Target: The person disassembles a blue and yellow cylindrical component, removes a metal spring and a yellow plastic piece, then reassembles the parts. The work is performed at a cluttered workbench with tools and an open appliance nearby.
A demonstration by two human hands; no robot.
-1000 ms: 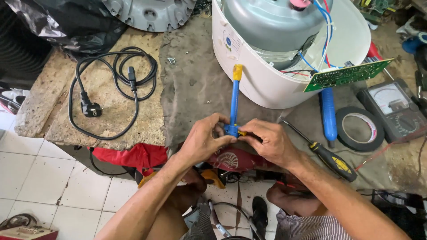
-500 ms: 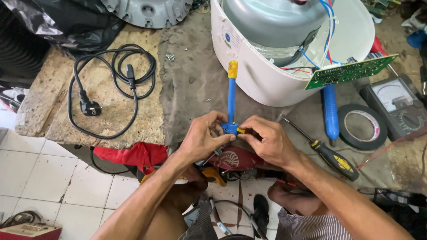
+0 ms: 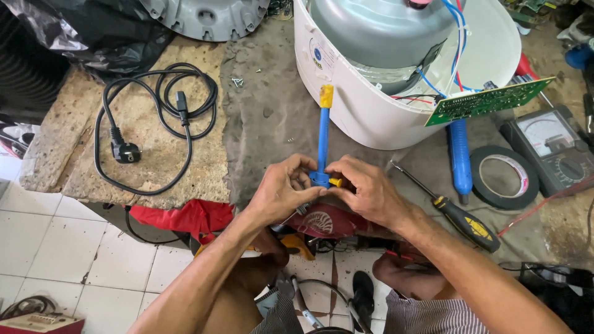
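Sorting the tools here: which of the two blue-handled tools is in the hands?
The blue tool with the yellow top, held at its lower end by both hands; the other blue-handled tool lies untouched beside the black tape roll.

Repair workshop, worn bench [image 3: 154, 161], multimeter [image 3: 554, 148], screwdriver [image 3: 455, 213], circuit board [image 3: 489, 100], tape roll [image 3: 500, 176]

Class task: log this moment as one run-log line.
left hand: grips blue tool base | right hand: pinches its yellow button | tool: lying on bench
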